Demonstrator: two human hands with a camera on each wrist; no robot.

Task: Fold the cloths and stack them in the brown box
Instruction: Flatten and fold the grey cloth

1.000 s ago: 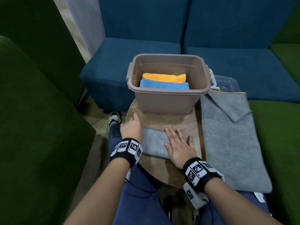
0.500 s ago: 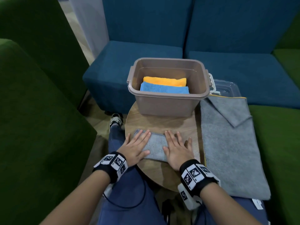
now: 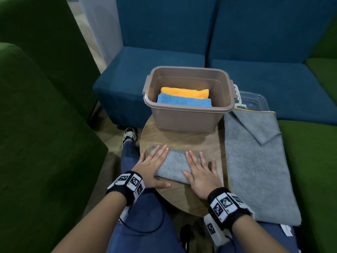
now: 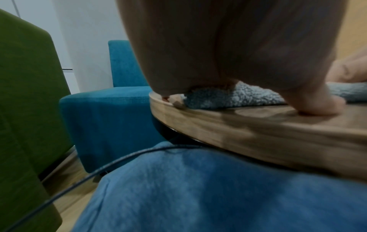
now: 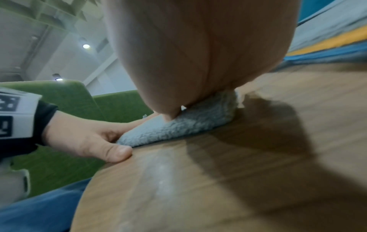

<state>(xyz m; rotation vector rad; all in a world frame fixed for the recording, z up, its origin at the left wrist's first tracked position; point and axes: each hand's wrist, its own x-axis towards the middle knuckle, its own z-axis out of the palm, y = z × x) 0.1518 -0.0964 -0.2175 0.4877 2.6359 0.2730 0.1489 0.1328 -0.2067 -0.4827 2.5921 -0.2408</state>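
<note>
A folded grey cloth (image 3: 174, 164) lies on the round wooden table (image 3: 184, 139), in front of the brown box (image 3: 187, 115). My left hand (image 3: 152, 167) lies flat on the cloth's left end with straight fingers, thumb on the wood. My right hand (image 3: 200, 172) presses flat on its right end. The box holds a folded blue cloth (image 3: 184, 101) and an orange cloth (image 3: 185, 92) behind it. In the left wrist view the grey cloth (image 4: 228, 98) shows under my palm. The right wrist view shows the cloth (image 5: 178, 127) pinned under my right palm, the left thumb (image 5: 111, 150) beside it.
A large grey towel (image 3: 255, 170) with one corner folded over lies right of the table on a green seat (image 3: 313, 161). A clear lid (image 3: 253, 103) sits behind it. Blue sofa seats (image 3: 273, 84) stand behind; a green armchair (image 3: 36, 143) is at left.
My left hand has moved from the cloth's left edge onto its top and flattened. The cloth now looks narrower, a compact folded strip. The right hand stays pressing its right end.
</note>
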